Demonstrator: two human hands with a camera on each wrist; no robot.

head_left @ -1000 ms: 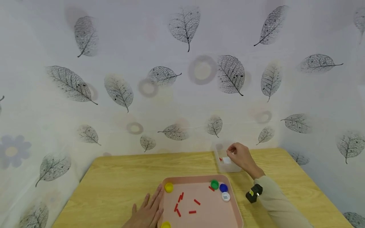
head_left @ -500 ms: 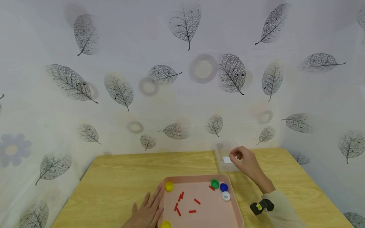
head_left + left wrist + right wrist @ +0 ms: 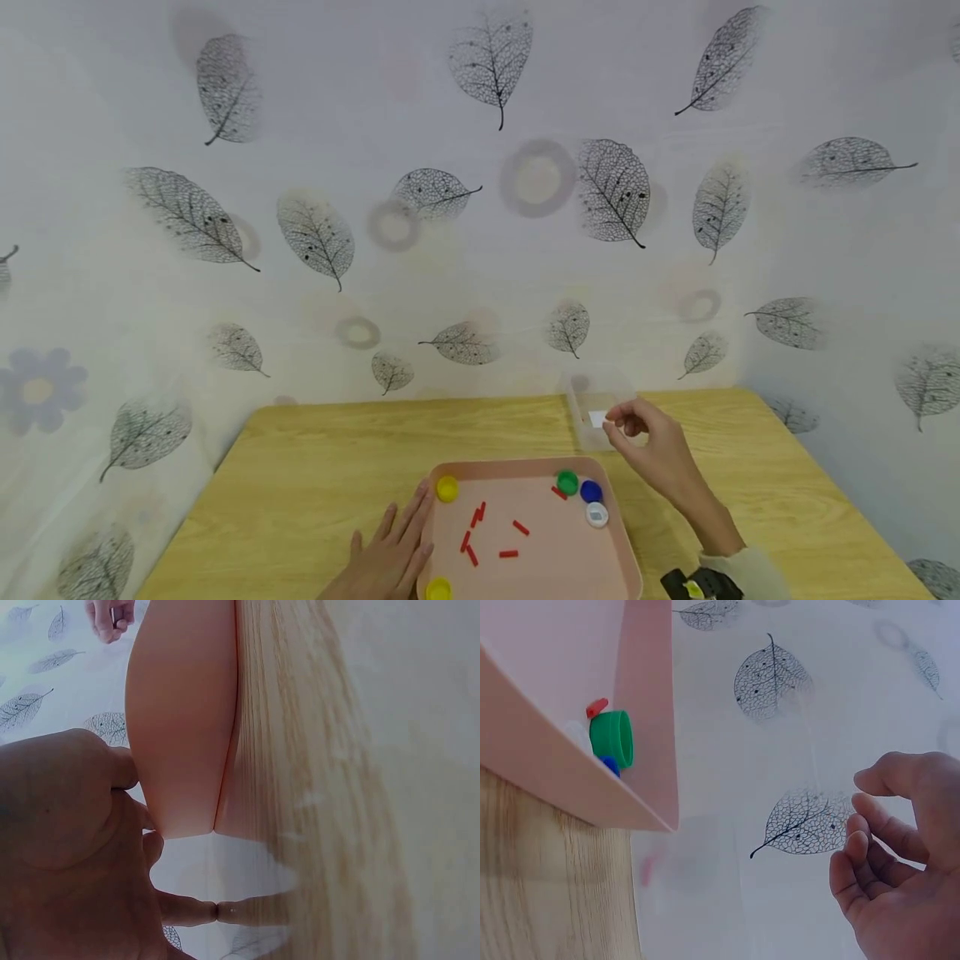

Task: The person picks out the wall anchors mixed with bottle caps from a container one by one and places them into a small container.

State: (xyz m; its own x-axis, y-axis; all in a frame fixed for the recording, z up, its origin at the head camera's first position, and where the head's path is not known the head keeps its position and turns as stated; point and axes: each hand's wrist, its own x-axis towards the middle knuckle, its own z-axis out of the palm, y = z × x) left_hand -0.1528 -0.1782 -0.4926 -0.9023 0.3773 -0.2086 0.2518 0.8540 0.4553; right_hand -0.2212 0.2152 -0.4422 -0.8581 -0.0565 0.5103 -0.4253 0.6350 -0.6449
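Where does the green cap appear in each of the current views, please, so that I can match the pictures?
Head: low, right of centre, inside the far right corner of the pink tray, where the green cap lies beside a red stick.
Left wrist: not in the picture.
Right wrist: left of centre, a little above mid-height, inside the tray.
Shared landmark: the pink tray, which shows in all three views.

A pale wall [image 3: 337, 92] rose behind the table [image 3: 322, 467], printed all over with dark, netted leaves [image 3: 615, 192] tilted at many angles. Faded grey rings [image 3: 513, 177] sat among them, the largest just beside a broad leaf. At the far left showed a mauve flower [image 3: 36, 390] with a paler, yellowish centre. The table had a yellowish wood grain and rounded far corners.
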